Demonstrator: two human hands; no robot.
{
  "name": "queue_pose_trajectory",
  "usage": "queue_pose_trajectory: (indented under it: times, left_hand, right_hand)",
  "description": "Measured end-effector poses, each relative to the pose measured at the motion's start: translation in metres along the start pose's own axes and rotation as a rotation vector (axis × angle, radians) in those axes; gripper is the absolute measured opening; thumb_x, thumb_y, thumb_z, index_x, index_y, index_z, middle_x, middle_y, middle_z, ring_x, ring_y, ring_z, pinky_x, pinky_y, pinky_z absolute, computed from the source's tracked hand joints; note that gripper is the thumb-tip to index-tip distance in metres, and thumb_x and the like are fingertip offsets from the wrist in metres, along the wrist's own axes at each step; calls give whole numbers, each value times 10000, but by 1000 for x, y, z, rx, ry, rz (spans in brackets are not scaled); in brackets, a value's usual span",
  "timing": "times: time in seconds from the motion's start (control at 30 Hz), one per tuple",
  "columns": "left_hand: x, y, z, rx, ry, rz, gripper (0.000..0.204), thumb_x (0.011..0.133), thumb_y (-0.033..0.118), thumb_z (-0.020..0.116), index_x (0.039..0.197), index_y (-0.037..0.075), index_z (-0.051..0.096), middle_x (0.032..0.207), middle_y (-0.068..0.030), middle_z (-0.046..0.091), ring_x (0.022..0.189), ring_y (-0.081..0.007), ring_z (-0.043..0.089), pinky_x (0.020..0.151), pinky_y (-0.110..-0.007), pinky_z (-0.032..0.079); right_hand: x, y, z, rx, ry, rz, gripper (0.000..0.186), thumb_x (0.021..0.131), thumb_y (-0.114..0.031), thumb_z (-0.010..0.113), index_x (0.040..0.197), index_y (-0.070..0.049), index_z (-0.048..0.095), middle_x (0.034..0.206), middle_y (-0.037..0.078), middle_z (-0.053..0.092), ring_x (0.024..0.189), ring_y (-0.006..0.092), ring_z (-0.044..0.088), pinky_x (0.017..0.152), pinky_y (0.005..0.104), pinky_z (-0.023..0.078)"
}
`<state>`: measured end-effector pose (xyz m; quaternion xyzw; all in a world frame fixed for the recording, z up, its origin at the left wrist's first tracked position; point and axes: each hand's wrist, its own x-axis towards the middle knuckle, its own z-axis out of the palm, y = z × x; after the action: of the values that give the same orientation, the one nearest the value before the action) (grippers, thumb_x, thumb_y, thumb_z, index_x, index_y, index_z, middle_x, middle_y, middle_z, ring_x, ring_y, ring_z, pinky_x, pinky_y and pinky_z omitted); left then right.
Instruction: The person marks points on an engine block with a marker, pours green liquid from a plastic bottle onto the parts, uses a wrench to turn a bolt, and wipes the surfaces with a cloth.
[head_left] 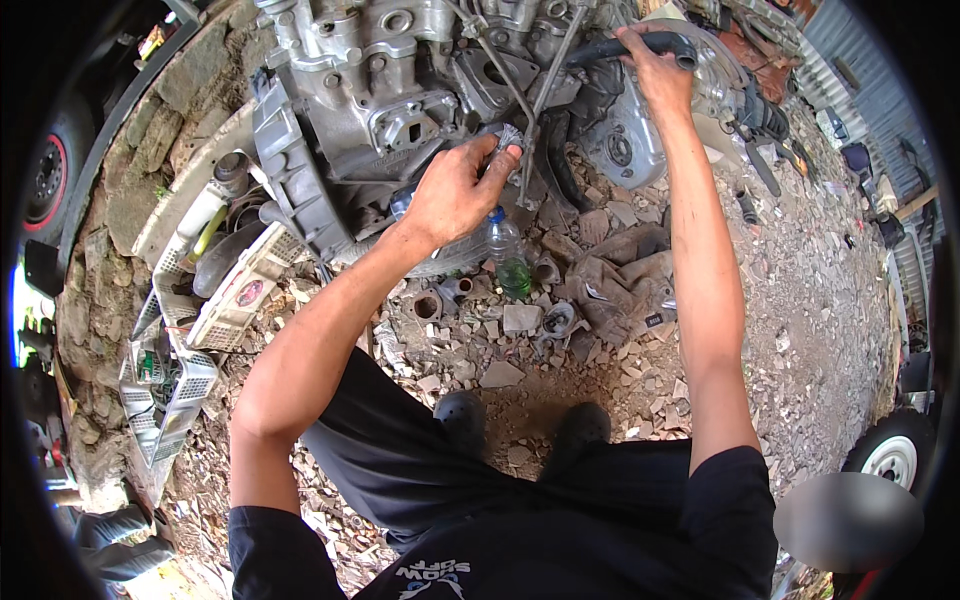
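Observation:
My left hand point(450, 195) is closed around what looks like a small brush, its grey bristles point(509, 136) showing past the thumb; the handle is mostly hidden. It is held in front of a large grey metal engine point(350, 85). Up to the right, my right hand point(660, 82) has its fingers on a curved black hose point(665, 42) at the engine's far right side. Thin metal rods point(545, 95) slant between the two hands. Below my left hand stands a clear plastic bottle point(510, 262) with a blue cap and green liquid in the bottom.
Rubble and broken tile point(500, 375) cover the ground, with round metal parts point(428, 305) and a brown cloth point(605, 290) near the bottle. Grey plastic car trim point(245, 285) lies left, by a stone wall point(150, 140). Pliers point(762, 168) lie to the right. A wheel point(888, 460) stands lower right.

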<state>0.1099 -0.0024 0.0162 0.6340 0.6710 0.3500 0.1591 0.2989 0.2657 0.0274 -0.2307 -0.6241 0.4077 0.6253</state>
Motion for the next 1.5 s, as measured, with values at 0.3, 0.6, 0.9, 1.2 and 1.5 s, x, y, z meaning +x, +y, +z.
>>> queue_pose_trajectory:
  times: [0.3, 0.6, 0.9, 1.2, 1.5]
  left_hand:
    - [3, -11, -13, -44, 42, -58, 545, 1006, 507, 521, 865, -17, 577, 661, -222, 559, 637, -413, 533, 640, -478, 428]
    - [15, -15, -9, -211, 75, -52, 457, 1043, 420, 529, 943, -5, 663, 592, -15, 433, 574, -98, 399, 544, -319, 350]
    - [35, -31, 1, -284, 178, -112, 433, 1044, 387, 527, 916, -13, 638, 576, -76, 436, 560, -142, 391, 544, -357, 369]
    - [38, -27, -4, -235, 272, -104, 464, 1040, 418, 529, 943, -17, 659, 632, -110, 541, 603, -168, 501, 588, -350, 430]
    - [27, -26, -3, -227, 194, -83, 503, 1032, 451, 528, 940, -18, 687, 598, -53, 513, 584, -123, 451, 557, -330, 388]
  right_hand:
    - [31, 8, 29, 378, -112, 79, 155, 976, -167, 608, 969, -13, 587, 754, 62, 593, 780, 200, 613, 814, 382, 535]
    - [58, 21, 54, 542, -34, 236, 284, 918, -228, 682, 781, -97, 470, 631, 9, 434, 540, 152, 446, 566, 372, 455]
    - [41, 9, 64, 510, -132, 290, 365, 936, -323, 664, 752, -143, 406, 559, -39, 351, 467, 113, 379, 477, 312, 397]
    - [23, 29, 81, -164, 210, -37, 677, 971, -594, 579, 591, -37, 519, 562, -8, 505, 552, 113, 475, 532, 379, 374]
    - [-136, 82, -19, -521, -262, 419, 373, 979, -390, 646, 1041, -23, 665, 949, 130, 722, 927, 202, 695, 783, 348, 538]
